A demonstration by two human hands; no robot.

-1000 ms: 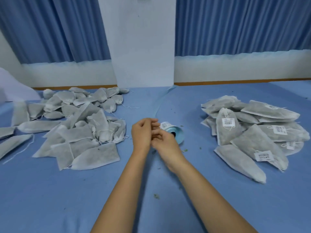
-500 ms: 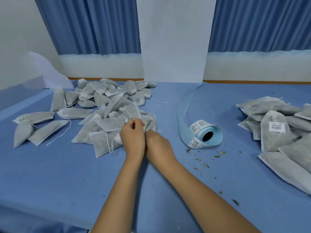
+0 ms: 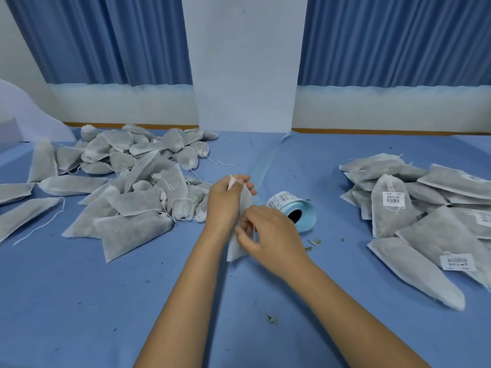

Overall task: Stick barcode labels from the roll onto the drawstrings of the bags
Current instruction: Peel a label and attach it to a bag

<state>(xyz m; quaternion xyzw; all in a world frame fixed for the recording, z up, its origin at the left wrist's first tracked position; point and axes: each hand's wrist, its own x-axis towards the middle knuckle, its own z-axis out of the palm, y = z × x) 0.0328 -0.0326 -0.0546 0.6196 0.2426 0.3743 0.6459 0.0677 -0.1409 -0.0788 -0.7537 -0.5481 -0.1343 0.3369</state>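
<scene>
My left hand (image 3: 225, 203) grips the top of a grey-white drawstring bag (image 3: 239, 245), holding it upright above the blue table. My right hand (image 3: 268, 235) pinches at the bag's side below; whether it holds the string or a label is hidden by the fingers. Just right of my hands lies the label roll (image 3: 293, 211), on its side, with a blue core and barcode labels showing. A pile of unlabelled bags (image 3: 127, 187) lies to the left. Labelled bags (image 3: 414, 208) are heaped on the right.
A strip of blue backing paper (image 3: 265, 160) runs from the roll toward the white wall panel (image 3: 244, 75) at the back. Small green crumbs (image 3: 313, 243) are scattered on the blue table (image 3: 79, 301). Blue curtains hang behind.
My hands lifted one bag out of the left pile and carried it to the middle, beside the roll. The camera view swung back to the right.
</scene>
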